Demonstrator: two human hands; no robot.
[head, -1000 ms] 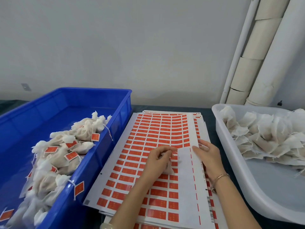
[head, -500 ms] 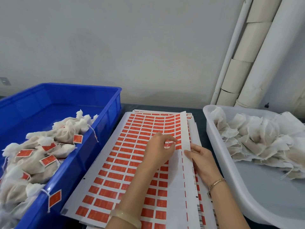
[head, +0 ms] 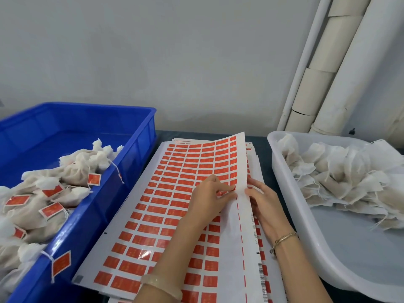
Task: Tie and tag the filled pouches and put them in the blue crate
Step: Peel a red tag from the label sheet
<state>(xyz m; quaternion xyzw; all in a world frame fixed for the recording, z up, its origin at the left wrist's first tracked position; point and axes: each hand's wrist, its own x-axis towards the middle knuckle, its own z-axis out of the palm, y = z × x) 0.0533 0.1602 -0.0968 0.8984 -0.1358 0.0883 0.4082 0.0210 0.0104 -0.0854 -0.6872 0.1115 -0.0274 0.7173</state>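
Head view is showing a label being peeled; a red label (head: pixel 232 189) in the right-hand columns of the top label sheet (head: pixel 175 193) is being pinched between thumb and forefinger of the left hand (head: pixel 209 199), while the sheet's right edge is being gripped and lifted by the right hand (head: pixel 263 203), thumb above and fingers beneath; no pouch is being seen in either hand; the untied pouches (head: pixel 341 171) are lying in the white tub (head: pixel 282 182) on the right, and the tagged pouches (head: pixel 72 171) are being kept in the blue crate (head: pixel 142 138) on the left; the peel is likely being helped if the sheet is being bent back at the label so that a corner is being freed, with the label being drawn off slowly and its sticky face being kept off the fingertips and the neighbouring labels; a torn or creased sheet is being risked by a hard pull.
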